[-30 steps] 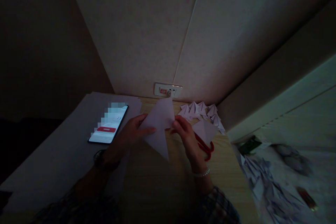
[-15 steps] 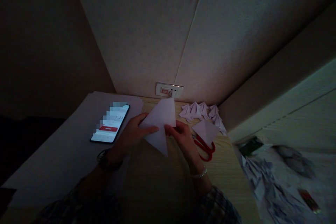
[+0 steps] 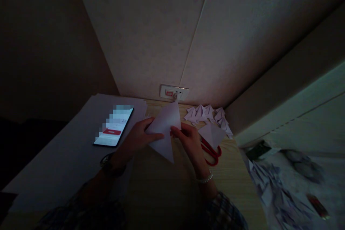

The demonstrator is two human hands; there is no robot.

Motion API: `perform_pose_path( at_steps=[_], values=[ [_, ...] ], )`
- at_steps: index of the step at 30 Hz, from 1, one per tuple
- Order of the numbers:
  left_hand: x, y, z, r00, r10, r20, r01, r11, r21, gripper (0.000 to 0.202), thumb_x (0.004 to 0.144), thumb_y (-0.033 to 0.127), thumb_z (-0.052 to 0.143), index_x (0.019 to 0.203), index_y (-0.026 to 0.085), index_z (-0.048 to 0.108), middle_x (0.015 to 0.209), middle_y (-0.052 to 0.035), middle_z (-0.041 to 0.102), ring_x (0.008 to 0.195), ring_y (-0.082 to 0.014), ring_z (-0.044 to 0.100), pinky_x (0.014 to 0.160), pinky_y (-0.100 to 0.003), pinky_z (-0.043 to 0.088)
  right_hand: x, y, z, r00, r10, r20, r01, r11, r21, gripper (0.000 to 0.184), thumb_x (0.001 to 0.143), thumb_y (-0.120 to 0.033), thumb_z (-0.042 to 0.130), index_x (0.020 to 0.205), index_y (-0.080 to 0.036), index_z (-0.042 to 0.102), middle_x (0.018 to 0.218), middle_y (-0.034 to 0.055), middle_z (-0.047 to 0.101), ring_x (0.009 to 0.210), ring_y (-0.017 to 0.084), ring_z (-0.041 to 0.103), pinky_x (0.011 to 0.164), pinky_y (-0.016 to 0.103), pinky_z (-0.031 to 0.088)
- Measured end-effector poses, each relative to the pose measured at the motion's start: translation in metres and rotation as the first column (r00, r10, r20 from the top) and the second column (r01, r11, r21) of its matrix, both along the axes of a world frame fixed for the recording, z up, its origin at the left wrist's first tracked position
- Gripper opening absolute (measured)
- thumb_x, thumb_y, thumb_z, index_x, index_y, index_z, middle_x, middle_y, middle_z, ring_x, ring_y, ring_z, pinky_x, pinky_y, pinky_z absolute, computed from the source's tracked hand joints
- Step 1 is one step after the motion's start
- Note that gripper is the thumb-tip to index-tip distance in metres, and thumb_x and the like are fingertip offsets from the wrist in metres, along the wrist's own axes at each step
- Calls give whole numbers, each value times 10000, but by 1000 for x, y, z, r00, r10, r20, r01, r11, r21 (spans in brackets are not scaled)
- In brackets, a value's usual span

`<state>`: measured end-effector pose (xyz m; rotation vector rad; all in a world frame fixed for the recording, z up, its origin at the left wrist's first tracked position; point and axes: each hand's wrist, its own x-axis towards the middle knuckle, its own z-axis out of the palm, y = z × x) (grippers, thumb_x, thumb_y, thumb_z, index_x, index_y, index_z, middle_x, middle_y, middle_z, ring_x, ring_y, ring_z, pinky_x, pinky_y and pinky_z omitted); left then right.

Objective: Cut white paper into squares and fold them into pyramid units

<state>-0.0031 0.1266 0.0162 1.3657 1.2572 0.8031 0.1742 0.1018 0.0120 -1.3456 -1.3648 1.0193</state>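
A folded white paper sheet (image 3: 165, 131), triangular in outline, is held above a wooden table (image 3: 161, 183) in dim light. My left hand (image 3: 137, 140) pinches its left edge with thumb on top. My right hand (image 3: 187, 138) pinches the right edge, fingers closed on the paper. A watch sits on my left wrist and a bead bracelet on my right.
A lit phone (image 3: 113, 126) lies on large white sheets (image 3: 64, 154) at left. Red-handled scissors (image 3: 211, 151) and another folded paper (image 3: 212, 133) lie right of my hands. Several small folded paper pieces (image 3: 207, 113) line the wall by a socket (image 3: 174, 92). Paper scraps (image 3: 277, 194) litter the floor at right.
The paper's upper part has been turned slightly, so its top comes to a narrower point; both hands keep their grip in nearly the same place.
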Motion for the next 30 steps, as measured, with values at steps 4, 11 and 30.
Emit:
perform_pose_path(
  at_steps=[4,11,30],
  values=[
    [0,-2,4,1000,25,-10,-25,1000,-10,439,596,354,759,978,157,666,875,-49,715,769,-281,672,617,-332,517,-1,0,1,1000,9,-1,-9,1000,-6,231,770,-343,617,606,-181,633,602,18,667,576,168,599,546,253,433],
    [1,-1,8,998,41,-45,-40,999,29,528,554,385,794,1011,163,651,956,-63,712,840,-300,667,632,-322,516,0,1,-2,1000,-1,19,1,1000,0,228,771,-339,621,610,-180,643,603,17,679,585,174,610,551,257,440],
    [1,-3,8,998,57,26,-58,998,38,427,618,411,761,940,150,659,874,-52,693,779,-273,654,614,-317,503,-5,1,-8,993,9,-122,-20,996,-88,167,700,-332,699,745,-171,694,674,33,714,605,194,635,564,285,482]
  ],
)
